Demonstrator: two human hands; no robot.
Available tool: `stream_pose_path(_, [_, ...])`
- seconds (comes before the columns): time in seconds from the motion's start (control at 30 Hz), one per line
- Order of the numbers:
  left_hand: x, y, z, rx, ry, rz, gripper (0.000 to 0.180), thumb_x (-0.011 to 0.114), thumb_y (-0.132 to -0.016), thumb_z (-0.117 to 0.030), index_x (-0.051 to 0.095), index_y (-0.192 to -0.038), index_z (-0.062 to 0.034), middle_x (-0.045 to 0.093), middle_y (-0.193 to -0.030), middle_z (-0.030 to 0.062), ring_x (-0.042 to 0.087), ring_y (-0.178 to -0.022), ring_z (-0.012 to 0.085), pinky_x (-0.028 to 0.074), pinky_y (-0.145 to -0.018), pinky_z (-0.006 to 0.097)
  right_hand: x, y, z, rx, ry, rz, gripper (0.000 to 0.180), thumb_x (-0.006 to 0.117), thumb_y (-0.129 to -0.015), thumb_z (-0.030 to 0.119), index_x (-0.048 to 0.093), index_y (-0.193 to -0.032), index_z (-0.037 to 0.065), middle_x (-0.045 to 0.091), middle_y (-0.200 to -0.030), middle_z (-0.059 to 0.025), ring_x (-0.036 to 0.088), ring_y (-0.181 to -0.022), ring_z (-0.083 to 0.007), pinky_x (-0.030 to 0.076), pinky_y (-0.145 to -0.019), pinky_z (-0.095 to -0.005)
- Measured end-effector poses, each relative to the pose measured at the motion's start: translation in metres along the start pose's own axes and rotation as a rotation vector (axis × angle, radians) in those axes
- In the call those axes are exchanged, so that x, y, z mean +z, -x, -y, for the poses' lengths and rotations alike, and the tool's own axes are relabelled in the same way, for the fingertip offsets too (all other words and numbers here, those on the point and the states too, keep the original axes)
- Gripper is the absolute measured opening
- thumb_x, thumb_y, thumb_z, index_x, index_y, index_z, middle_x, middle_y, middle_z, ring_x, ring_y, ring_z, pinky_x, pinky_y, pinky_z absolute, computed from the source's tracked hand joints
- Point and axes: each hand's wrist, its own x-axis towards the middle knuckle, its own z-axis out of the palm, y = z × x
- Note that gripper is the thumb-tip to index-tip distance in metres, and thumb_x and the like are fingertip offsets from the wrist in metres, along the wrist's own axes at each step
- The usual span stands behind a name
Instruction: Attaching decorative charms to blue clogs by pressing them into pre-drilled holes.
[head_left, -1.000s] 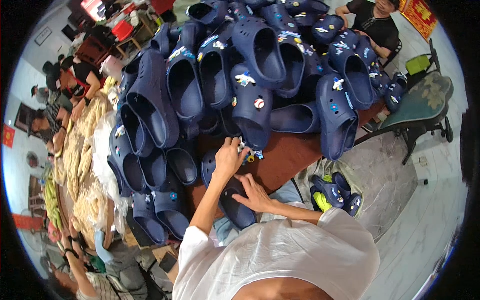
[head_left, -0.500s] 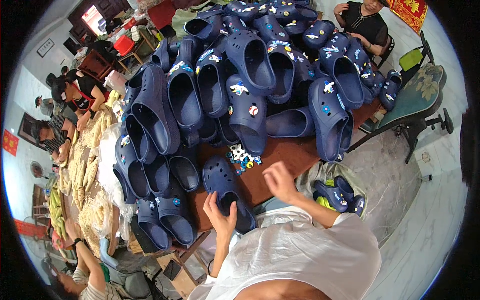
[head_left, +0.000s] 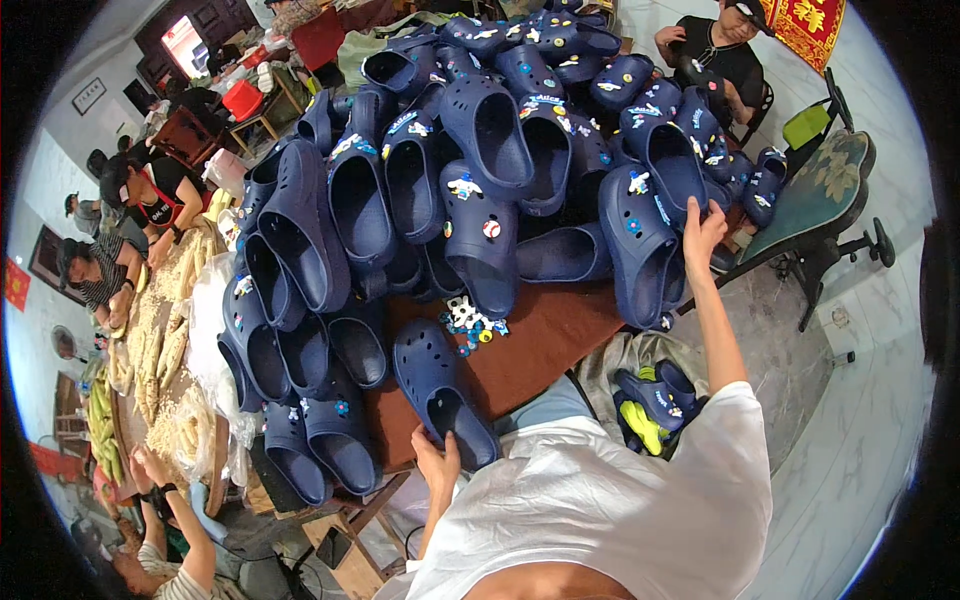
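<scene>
Right hand [head_left: 705,235] now away from front, over by the charm-dotted clog [head_left: 638,242], its grip unclear; left hand [head_left: 437,466] alone holds heel of bare clog [head_left: 428,362], thumb against fingers, at brown table's [head_left: 565,318] near edge, work there seemingly paused.

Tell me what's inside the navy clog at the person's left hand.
In the navy clog's open heel part, only its footbed shows, with the left hand at its side rim. The toe end is covered by the perforated upper, so its contents can't be seen.
</scene>
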Motion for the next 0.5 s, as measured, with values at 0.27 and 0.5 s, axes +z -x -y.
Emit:
stream_pose_path(0.27, [0.004, 0.012, 0.009, 0.119, 0.005, -0.168, 0.044, 0.051, -0.091, -0.003, 0.044, -0.133, 0.0075, 0.050, -0.117, 0.0269, 0.052, -0.110, 0.0437, 0.041, -0.098, 0.047, 0.017, -0.018, 0.007, 0.387, -0.208, 0.188, 0.076, 0.058, -0.093, 0.047, 0.036, -0.142, -0.006, 0.051, -0.135, -0.0252, 0.056, -0.116, -0.0336, 0.049, -0.092, -0.0412])
stream_pose_path(0.5, [-0.016, 0.010, -0.022, 0.282, 0.003, -0.160, 0.048, 0.050, -0.088, 0.000, 0.044, -0.136, 0.0080, 0.049, -0.115, 0.0261, 0.052, -0.107, 0.0426, 0.042, -0.097, 0.046, 0.024, -0.014, -0.026, 0.493, -0.513, -0.054, 0.056, 0.053, -0.092, 0.036, 0.042, -0.137, 0.003, 0.054, -0.128, -0.0151, 0.058, -0.104, -0.0263, 0.053, -0.068, -0.0367])
